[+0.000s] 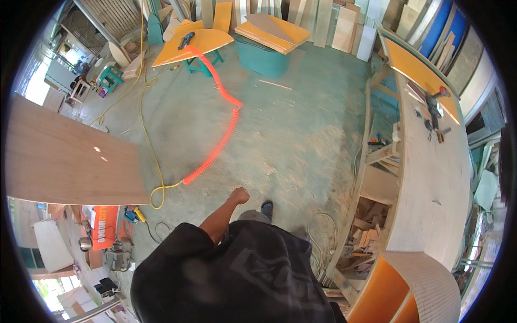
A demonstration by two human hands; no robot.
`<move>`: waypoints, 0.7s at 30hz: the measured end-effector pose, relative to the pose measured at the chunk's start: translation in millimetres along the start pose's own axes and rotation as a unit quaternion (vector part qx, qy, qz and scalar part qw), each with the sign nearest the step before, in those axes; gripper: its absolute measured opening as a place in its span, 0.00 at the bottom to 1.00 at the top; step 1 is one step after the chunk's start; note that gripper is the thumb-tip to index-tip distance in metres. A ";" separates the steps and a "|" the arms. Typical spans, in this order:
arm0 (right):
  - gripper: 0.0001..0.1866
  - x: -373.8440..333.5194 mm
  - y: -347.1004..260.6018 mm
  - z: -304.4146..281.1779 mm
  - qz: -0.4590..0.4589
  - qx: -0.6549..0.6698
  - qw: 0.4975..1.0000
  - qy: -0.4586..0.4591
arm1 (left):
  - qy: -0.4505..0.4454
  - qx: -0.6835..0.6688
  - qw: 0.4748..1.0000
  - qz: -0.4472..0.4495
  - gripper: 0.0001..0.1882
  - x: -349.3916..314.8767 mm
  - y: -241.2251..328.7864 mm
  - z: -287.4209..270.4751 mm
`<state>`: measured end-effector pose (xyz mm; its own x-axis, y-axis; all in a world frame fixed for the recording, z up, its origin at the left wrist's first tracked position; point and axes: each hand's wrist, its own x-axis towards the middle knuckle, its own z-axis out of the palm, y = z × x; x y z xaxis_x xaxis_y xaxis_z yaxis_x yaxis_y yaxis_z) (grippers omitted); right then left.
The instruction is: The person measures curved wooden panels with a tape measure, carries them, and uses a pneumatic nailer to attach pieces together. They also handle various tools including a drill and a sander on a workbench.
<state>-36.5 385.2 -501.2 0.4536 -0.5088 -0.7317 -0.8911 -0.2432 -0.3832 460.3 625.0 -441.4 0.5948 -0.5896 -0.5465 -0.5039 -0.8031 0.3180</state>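
My left hand [238, 195] hangs in front of my body over the dusty floor, its fingers curled into a loose fist. Nothing shows in it, and it touches nothing. Nearest to it, ahead and to the left, lies a coiled orange air hose [216, 153], joined to a yellow hose [157, 171]. The orange hose runs up to a dark handheld tool [187, 39] on an orange-yellow board [202, 44]. That board rests on a green stool [203, 64]. Out of view is my right hand.
A long workbench [425, 177] on the right bears tools [434, 110], with wood scraps [368, 231] beneath. Left stands a large brown panel [72, 153]. Boards lie on a green tub [262, 58] ahead. A cable [318, 245] loops on the floor near the bench.
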 end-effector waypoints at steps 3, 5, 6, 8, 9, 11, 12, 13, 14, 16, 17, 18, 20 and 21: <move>0.18 53.0 -38.7 -16.6 -0.049 0.017 0.998 0.035 | 0.057 0.000 0.998 0.028 0.15 35.1 -13.0 -33.4; 0.19 109.8 -60.7 -37.9 -0.163 -0.041 0.982 0.081 | 0.158 -0.027 0.980 0.116 0.13 31.4 -47.2 -17.6; 0.19 136.8 -67.4 -51.0 -0.195 -0.092 0.970 0.113 | 0.182 -0.044 0.969 0.161 0.11 37.8 -47.8 -17.4; 0.15 168.1 -151.5 -109.9 -0.230 -0.254 0.939 -0.028 | 0.044 -0.040 0.997 0.053 0.10 53.0 -63.4 -21.1; 0.12 189.2 -168.6 -124.1 -0.244 -0.304 0.921 0.013 | 0.059 0.029 0.995 0.075 0.12 55.1 -69.7 -14.9; 0.11 227.9 -231.4 -155.1 -0.111 -0.128 0.985 -0.026 | -0.024 -0.138 0.985 -0.100 0.14 64.9 -110.2 7.1; 0.11 231.4 -269.5 -167.4 0.023 0.065 0.997 -0.044 | -0.108 -0.191 0.958 -0.183 0.15 57.2 -122.0 3.3; 0.12 252.7 -283.8 -181.6 0.018 0.031 0.998 -0.060 | -0.138 -0.057 0.985 -0.087 0.16 52.1 -97.4 -25.3; 0.13 268.1 -302.7 -183.8 0.004 0.002 0.996 -0.090 | -0.143 0.017 0.988 -0.061 0.17 49.8 -113.0 -24.4; 0.15 318.0 -337.8 -201.0 -0.064 -0.079 0.993 -0.065 | -0.133 0.072 0.988 -0.020 0.19 69.8 -116.7 -28.4; 0.15 347.2 -339.7 -201.7 -0.101 -0.115 0.988 -0.019 | -0.131 0.034 0.991 -0.014 0.19 96.0 -102.1 -46.3; 0.16 365.9 -347.7 -194.5 -0.143 -0.149 0.978 0.015 | -0.121 -0.028 0.992 -0.034 0.18 115.4 -90.8 -65.8; 0.18 383.2 -395.2 -206.2 -0.159 -0.008 0.987 0.021 | -0.090 -0.114 0.988 -0.058 0.17 150.5 -71.8 -110.8; 0.20 395.8 -420.8 -228.2 -0.163 0.060 0.984 0.033 | -0.074 -0.153 0.984 -0.060 0.17 171.1 -58.5 -132.3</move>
<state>514.2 97.6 -500.9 0.7101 -0.4729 -0.5217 -0.6876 -0.3063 -0.6583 674.4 559.7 -451.0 0.5296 -0.4889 -0.6932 -0.2107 -0.8674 0.4508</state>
